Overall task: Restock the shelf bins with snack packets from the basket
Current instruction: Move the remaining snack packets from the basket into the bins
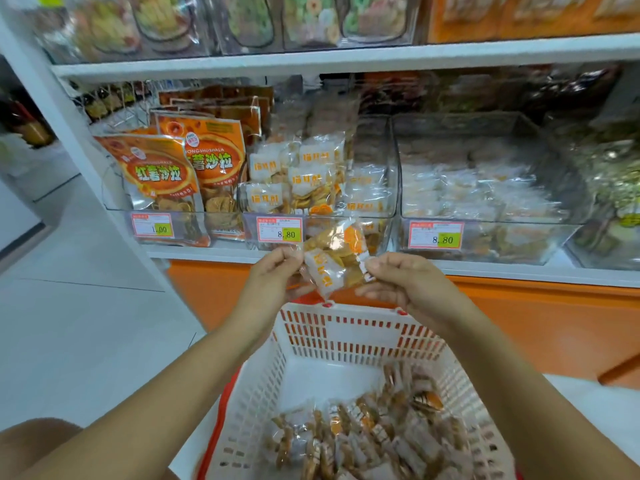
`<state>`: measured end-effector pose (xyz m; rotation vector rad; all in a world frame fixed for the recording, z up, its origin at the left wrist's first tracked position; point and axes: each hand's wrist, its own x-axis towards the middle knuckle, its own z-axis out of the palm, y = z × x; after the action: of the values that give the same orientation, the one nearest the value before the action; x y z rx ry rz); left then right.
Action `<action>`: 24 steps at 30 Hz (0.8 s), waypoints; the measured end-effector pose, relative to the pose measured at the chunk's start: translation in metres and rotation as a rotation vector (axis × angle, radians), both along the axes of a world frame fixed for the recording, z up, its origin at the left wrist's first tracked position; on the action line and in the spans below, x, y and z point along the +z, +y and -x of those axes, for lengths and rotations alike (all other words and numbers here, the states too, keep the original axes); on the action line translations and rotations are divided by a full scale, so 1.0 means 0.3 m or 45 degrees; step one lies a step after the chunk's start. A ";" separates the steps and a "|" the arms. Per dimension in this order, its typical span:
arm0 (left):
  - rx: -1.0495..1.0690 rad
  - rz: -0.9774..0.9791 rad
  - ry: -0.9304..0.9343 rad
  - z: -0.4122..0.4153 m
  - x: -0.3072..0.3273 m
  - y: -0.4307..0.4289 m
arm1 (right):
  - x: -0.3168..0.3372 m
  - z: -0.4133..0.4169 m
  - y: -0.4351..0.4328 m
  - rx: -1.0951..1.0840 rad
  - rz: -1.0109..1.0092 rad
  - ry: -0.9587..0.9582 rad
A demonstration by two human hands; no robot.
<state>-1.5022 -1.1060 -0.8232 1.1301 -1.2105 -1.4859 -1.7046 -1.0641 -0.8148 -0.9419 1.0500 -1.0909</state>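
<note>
In the middle of the frame, the left hand (273, 271) and right hand (408, 282) each pinch an edge of a small bunch of snack packets (332, 261), fingers curled. The bunch is held above the white basket (349, 332), just below the clear middle bin (377, 188) with its price tag (280, 229). More packets (363, 438) lie in the basket at lower right.

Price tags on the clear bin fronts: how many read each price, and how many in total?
Tag reading 1.00: 1
Tags reading 8.80: 2
Total readable: 3
A yellow patch at the far right edge may be another tag, but it cannot be read.
</note>
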 end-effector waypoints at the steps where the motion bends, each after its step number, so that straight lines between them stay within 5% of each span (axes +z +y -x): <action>1: 0.082 -0.002 0.054 0.019 0.007 0.001 | 0.009 -0.009 0.009 0.047 -0.001 0.013; 5: 0.320 0.357 -0.324 0.053 -0.016 -0.019 | 0.020 -0.039 0.035 0.223 0.024 0.187; 10: 0.140 0.918 -0.759 0.043 0.054 -0.046 | 0.056 0.025 0.036 0.232 0.065 0.595; 17: -0.267 0.984 -0.857 0.111 0.169 -0.069 | 0.158 0.094 -0.005 0.318 0.309 0.956; 24: -0.319 0.760 -0.643 0.218 0.307 -0.163 | 0.253 0.156 -0.092 0.438 0.299 0.748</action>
<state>-1.5676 -1.1549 -0.7312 0.9782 -2.0384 -0.9077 -1.7513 -1.0918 -0.7389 -1.6299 1.1799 -0.6663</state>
